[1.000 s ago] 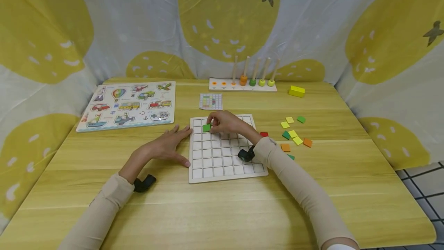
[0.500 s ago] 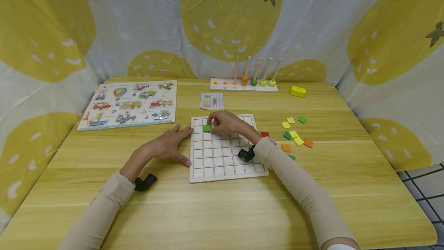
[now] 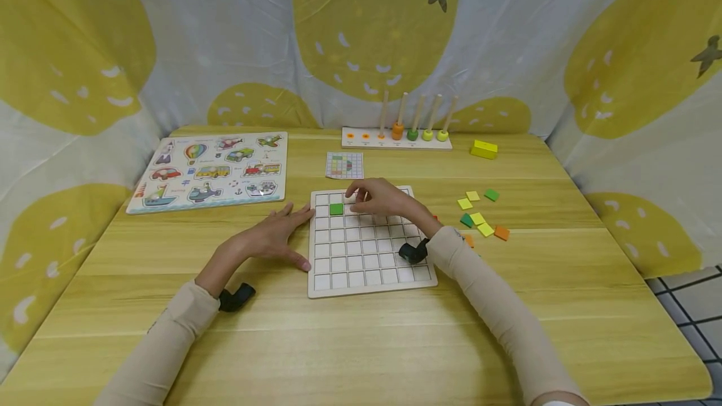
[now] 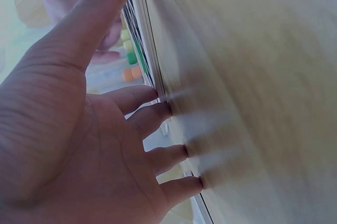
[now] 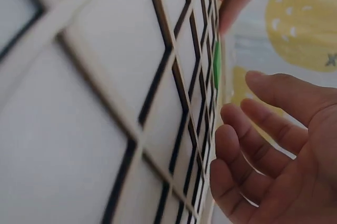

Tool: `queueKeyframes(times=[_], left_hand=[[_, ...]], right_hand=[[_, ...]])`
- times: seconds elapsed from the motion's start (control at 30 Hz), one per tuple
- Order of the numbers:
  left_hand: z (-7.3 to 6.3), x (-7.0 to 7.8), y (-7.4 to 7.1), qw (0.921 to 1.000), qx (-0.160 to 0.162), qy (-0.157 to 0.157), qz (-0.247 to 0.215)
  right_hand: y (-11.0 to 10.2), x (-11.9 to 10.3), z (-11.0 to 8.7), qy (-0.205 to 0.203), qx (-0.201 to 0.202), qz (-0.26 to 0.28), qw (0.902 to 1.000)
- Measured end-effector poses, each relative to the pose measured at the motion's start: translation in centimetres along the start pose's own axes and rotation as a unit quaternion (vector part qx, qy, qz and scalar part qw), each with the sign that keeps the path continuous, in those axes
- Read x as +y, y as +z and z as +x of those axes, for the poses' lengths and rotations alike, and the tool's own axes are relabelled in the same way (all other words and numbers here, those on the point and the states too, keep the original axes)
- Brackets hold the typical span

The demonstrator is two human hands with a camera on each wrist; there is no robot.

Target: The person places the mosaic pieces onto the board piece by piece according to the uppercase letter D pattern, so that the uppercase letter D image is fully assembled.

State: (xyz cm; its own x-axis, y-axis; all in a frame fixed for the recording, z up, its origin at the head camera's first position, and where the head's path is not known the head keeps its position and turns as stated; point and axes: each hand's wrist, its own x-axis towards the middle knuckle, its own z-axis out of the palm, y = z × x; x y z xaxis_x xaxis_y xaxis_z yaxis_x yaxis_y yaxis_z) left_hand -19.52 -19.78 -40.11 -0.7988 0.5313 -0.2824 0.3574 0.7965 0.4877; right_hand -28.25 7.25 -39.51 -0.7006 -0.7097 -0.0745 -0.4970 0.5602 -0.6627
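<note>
A green square tile (image 3: 336,209) lies in a cell near the upper left of the white grid board (image 3: 338,265). Just right of that tile hovers my right hand (image 3: 379,197), its fingers loosely bent and nothing between them; the right wrist view shows a gap between thumb and fingers. My left hand (image 3: 271,235) is spread flat on the table, its thumb and fingertips touching the board's left edge. In the left wrist view the left fingers (image 4: 168,159) are straight and hold nothing.
Several yellow, green and orange tiles (image 3: 485,229) lie right of the board, some partly hidden by the right arm. A pattern card (image 3: 345,165), a bead peg stand (image 3: 361,141), a yellow block (image 3: 484,149) and a picture puzzle (image 3: 211,171) stand or lie farther back.
My right hand has let go of the green tile and drawn slightly right, leaving it on the board. The left hand stays at the board's edge.
</note>
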Motion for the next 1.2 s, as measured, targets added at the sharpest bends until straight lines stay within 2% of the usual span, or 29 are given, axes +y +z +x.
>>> queueKeyframes(times=[0.3, 0.63, 0.93, 1.2], left_hand=[[-0.1, 0.0, 0.0, 1.0, 0.002, 0.0, 0.002], [-0.1, 0.0, 0.0, 1.0, 0.002, 0.0, -0.003], [-0.2, 0.1, 0.0, 1.0, 0.005, 0.006, -0.006], [-0.2, 0.1, 0.0, 0.9999, 0.004, 0.006, -0.007]], right_hand=[[-3.2, 3.2, -4.5, 0.011, 0.079, 0.022, 0.9966], [-6.8, 7.6, -10.3, 0.066, 0.144, 0.027, 0.987], [-9.1, 10.8, -15.0, 0.132, 0.198, 0.026, 0.9709], [-10.0, 13.4, -17.9, 0.166, 0.233, 0.037, 0.9576]])
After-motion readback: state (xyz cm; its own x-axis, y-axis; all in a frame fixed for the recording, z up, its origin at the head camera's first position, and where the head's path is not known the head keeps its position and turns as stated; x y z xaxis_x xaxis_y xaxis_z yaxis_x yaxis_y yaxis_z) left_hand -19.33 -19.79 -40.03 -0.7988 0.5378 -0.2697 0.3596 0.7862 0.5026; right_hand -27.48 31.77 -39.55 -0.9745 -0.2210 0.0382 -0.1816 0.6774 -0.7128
